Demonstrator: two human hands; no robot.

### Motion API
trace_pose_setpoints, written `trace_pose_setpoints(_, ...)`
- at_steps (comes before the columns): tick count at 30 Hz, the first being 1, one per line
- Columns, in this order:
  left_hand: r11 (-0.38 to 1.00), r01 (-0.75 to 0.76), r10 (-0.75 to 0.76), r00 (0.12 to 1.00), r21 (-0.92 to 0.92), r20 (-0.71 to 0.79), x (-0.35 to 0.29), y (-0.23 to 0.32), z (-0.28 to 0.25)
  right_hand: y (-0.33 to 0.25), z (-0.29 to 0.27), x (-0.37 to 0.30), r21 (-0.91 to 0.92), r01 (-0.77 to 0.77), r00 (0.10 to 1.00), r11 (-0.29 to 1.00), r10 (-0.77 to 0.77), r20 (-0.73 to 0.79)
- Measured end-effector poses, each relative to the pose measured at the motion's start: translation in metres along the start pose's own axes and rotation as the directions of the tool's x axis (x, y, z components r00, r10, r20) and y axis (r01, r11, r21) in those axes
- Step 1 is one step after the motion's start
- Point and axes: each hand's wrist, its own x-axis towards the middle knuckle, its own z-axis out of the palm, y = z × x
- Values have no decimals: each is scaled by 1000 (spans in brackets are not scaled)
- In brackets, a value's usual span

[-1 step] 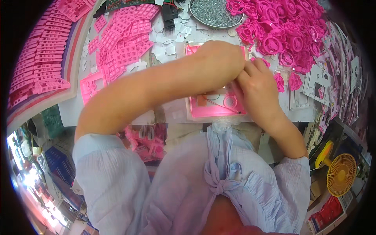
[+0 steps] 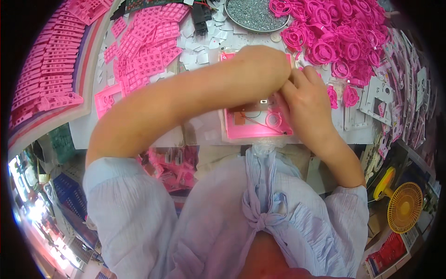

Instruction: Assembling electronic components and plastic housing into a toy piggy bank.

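A pink rectangular plastic case [image 2: 260, 134] lies in front of me with a brown circuit board [image 2: 253, 107], thin wires and a round ring inside. My left hand [image 2: 267, 69] reaches across its far part, bent at the wrist; its fingers are hidden behind the wrist. Close against it at the case's right edge is my right hand [image 2: 304, 95], fingers curled together. What they grip, if anything, cannot be made out. A deep pink part [image 2: 310, 70] shows just beyond the right fingertips.
Pink button pads [image 2: 148, 63] and white paper squares lie at the back left. A round tray of small screws [image 2: 255, 16] stands at the back, beside a heap of deep pink rings [image 2: 334, 35]. White panels [image 2: 378, 100] are on the right; a yellow fan [image 2: 405, 207] stands below.
My left wrist and forearm have shifted slightly away from me, uncovering a bit more of the board. The right hand has barely moved.
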Motion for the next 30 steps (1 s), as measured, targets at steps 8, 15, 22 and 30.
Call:
trace_pose_setpoints(8,964,198,-175,975,-178,135,9,-28,-17,17,-10,15,188,-60,984,980,27,174)
trace_pose_setpoints(15,944,173,-197,979,-282,-59,-3,-36,0,26,29,13,283,82,981,956,-27,-193)
trace_pose_setpoints(22,925,211,-248,965,-317,-80,-8,-34,7,31,20,21,229,105,994,968,-103,-20)
trace_pose_setpoints(30,929,217,-241,969,-301,-46,-6,-33,6,47,0,18,308,301,932,902,-346,103)
